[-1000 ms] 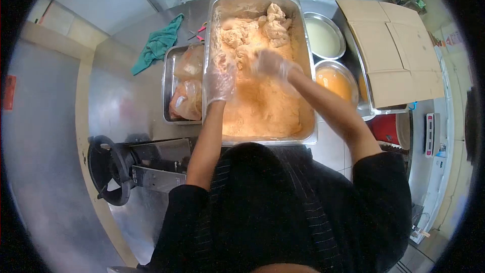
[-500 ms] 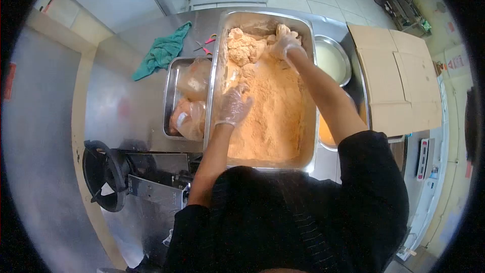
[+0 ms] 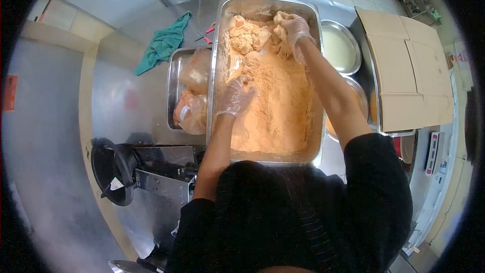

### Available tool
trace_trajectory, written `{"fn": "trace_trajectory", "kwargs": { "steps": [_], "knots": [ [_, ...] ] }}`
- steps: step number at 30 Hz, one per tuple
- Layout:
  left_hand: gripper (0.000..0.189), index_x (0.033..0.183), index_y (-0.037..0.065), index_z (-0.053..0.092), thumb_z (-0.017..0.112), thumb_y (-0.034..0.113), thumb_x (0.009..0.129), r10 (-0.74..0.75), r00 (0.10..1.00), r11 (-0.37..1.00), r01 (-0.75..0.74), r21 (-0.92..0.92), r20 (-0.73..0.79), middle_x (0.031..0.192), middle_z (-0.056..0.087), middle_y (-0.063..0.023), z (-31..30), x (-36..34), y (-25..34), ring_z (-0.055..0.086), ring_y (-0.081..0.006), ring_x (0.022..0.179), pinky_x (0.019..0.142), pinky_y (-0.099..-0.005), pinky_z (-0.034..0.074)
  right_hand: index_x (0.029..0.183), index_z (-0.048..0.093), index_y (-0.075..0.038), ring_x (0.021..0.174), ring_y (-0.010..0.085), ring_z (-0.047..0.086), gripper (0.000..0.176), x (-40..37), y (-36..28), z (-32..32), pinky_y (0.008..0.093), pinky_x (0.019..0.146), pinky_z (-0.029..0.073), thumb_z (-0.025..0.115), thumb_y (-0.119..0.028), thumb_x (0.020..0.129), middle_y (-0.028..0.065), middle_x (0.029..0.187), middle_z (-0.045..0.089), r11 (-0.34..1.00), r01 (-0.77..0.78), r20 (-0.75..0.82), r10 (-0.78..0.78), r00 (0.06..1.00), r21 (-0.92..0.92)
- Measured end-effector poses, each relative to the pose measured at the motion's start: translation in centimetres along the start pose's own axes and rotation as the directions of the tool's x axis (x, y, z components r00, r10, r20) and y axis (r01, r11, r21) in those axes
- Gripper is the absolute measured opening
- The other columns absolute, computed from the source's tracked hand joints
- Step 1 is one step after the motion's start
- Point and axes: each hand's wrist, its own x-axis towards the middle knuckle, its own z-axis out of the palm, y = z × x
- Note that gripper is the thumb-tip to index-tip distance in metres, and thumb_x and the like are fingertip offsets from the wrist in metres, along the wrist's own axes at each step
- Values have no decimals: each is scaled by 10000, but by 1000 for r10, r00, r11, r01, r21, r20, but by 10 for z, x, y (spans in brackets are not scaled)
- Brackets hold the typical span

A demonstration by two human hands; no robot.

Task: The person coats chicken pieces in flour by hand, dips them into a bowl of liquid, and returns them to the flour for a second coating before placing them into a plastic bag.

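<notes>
A deep steel tray (image 3: pixel 320 121) holds a thick bed of orange-tinted flour (image 3: pixel 278 116). At its far left lies a heap of flour-coated pieces (image 3: pixel 247 34). My right hand (image 3: pixel 297 28), in a clear plastic glove, grips a flour-coated piece of meat (image 3: pixel 281 33) at the far right of the tray. The piece is craggy and partly hidden by my fingers. My left hand (image 3: pixel 236 96), also gloved, rests at the left side of the flour with thumb and fingers apart. Just beyond its fingertips is another coated lump (image 3: pixel 251 60).
Left of the tray, a smaller steel pan (image 3: pixel 172 81) holds bagged raw meat (image 3: pixel 192 114). Beyond it lie red-handled scissors (image 3: pixel 206 36) and a green cloth (image 3: pixel 164 43). To the right stand a bowl of pale liquid (image 3: pixel 339 50) and cardboard (image 3: pixel 411 76). A black-ringed burner (image 3: pixel 113 172) sits lower left.
My right hand has lifted slightly, bringing the coated piece up from the flour at the far corner. My left hand stays nearly where it was. The whole view has shifted a little.
</notes>
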Motion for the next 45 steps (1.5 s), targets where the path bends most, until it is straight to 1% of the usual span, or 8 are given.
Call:
{"fn": "trace_trajectory", "kwargs": {
  "steps": [2,9,16,20,24,32,39,45],
  "knots": [
    [378,1088,101,622,667,319,783,24,999,997,-23,79,-20,1017,660,-129,-4,1,3,629,-287,957,849,-397,490,1415,362,-125,1188,133,493,491,-7,-116,1,241,810,513,437,-225,941,1,1356,468,778,-597,-45,601,798,-193],
    [307,1082,85,636,623,304,868,-61,994,998,58,-40,-92,937,681,-67,-12,6,1,649,-216,805,732,-317,509,914,622,13,667,171,655,200,-83,-294,44,284,522,570,697,-158,843,121,807,662,621,-617,26,694,719,483],
    [379,1120,41,616,577,362,923,-67,923,564,348,-748,379,906,672,-38,-15,5,-12,613,-98,833,709,-329,491,1071,633,-34,829,187,630,249,-141,-332,92,282,710,532,644,-174,865,70,948,659,637,-770,342,732,589,-37],
    [448,1008,61,655,467,459,931,116,919,989,-141,41,376,934,684,-111,-12,0,-16,628,-192,850,748,-346,476,1083,620,6,838,209,647,295,-180,-195,80,279,753,540,663,-173,852,103,943,671,769,-497,436,638,635,-402],
    [426,999,36,658,479,405,884,47,877,951,-187,248,479,944,665,-182,-5,9,-16,624,-294,854,771,-393,465,1267,533,-54,948,238,643,476,-83,-248,44,327,807,535,659,-251,853,157,1179,620,522,-821,471,798,375,-232],
    [383,894,47,690,594,378,729,-28,813,991,-55,124,582,883,667,-193,-32,-13,16,625,-298,776,713,-424,475,1372,415,-80,1211,262,523,528,16,-163,37,384,1023,407,556,-287,907,128,1318,539,-4,-266,-204,651,731,-964],
    [409,855,42,723,680,392,649,-40,685,895,-300,332,727,819,672,-164,-12,-25,18,638,-281,763,713,-357,504,1279,490,-17,1177,216,531,443,30,-255,35,334,963,405,478,-290,929,141,1256,566,169,-336,62,949,308,-927],
    [445,913,47,730,695,396,640,256,542,667,-698,259,800,893,696,-150,-4,-47,32,664,-283,833,746,-447,513,1058,619,-2,977,299,616,365,-74,-245,13,417,912,451,432,-300,961,161,1034,646,299,85,135,148,980,-950]
  ]
}}
